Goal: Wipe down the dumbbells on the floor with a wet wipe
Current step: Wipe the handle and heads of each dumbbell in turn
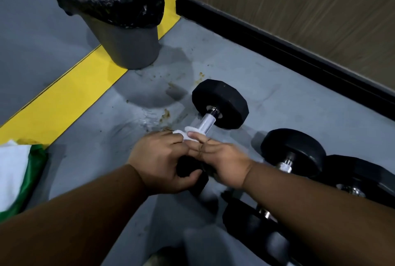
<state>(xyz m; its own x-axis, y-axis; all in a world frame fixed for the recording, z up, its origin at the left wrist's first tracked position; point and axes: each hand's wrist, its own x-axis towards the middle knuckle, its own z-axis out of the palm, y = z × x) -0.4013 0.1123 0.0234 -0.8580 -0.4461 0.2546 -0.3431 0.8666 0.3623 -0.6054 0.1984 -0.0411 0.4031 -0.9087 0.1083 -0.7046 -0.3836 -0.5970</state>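
In the centre of the frame my left hand (158, 158) pinches the wet wipe (184, 134) on the chrome handle of the dumbbell (220, 105) while my right hand (222, 158) steadies it with straight fingers, so I judge the handle wiping is under way and next the black heads need the wipe.

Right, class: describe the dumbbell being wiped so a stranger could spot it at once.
Start at the grey bin with the black liner on the yellow floor stripe. Just right of it, on the grey floor, lies the dumbbell. Unlike its neighbours by the wall, both hands are on it, with a white wet wipe around its handle.
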